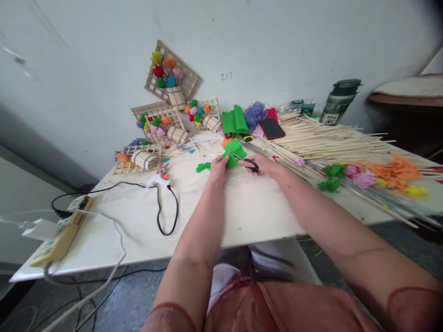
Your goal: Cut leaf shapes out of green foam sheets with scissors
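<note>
Between my hands is a piece of green crepe paper (236, 147), pinched at its near left side by my left hand (219, 167). My right hand (260, 166) grips black-handled scissors (251, 165), whose blades point left and away across the green paper. Whether the blades are apart is too small to tell. Small cut green paper pieces (203, 167) lie on the table just left of my left hand. A larger folded roll of green crepe paper (235, 120) sits behind, against the wall.
Bamboo lattice frames with paper flowers (173, 69) lean on the wall. A glue gun (158, 180) with its black cord and a power strip (62, 235) lie left. Many bamboo sticks (318, 138), a phone (272, 128), a bottle (341, 102) and paper flowers (364, 178) occupy the right.
</note>
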`<state>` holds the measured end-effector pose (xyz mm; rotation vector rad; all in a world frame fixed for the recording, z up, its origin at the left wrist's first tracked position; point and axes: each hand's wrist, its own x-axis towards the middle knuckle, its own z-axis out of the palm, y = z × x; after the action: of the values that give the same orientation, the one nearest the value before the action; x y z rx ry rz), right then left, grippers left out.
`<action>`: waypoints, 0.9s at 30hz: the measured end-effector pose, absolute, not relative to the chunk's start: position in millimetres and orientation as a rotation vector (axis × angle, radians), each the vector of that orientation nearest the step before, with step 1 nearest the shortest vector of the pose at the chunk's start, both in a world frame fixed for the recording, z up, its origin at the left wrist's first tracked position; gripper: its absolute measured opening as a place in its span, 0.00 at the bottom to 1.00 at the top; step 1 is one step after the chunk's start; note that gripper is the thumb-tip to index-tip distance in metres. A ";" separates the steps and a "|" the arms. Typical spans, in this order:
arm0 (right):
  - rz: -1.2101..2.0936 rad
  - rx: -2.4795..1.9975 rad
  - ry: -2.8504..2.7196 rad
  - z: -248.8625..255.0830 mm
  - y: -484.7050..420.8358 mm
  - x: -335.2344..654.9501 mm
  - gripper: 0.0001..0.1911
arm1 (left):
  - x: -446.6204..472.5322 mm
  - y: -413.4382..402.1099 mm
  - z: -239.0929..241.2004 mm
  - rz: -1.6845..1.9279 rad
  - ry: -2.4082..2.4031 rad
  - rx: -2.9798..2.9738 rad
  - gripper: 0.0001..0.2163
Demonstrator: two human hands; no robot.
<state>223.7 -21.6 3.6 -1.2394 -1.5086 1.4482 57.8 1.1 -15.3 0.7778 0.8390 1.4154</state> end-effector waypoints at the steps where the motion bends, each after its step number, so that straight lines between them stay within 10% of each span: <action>1: 1.448 -1.232 -1.508 3.2 -21.2 223.9 0.19 | 57.9 0.8 -15.4 1.411 0.839 0.784 0.16; 27: 1.489 -1.254 -1.489 6.0 -23.2 224.7 0.14 | 56.5 -0.3 -13.6 1.389 0.874 0.890 0.11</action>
<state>224.7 -23.2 6.0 -1.2542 -1.4889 1.4892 56.5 -0.3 -13.6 0.8898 0.8745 1.3891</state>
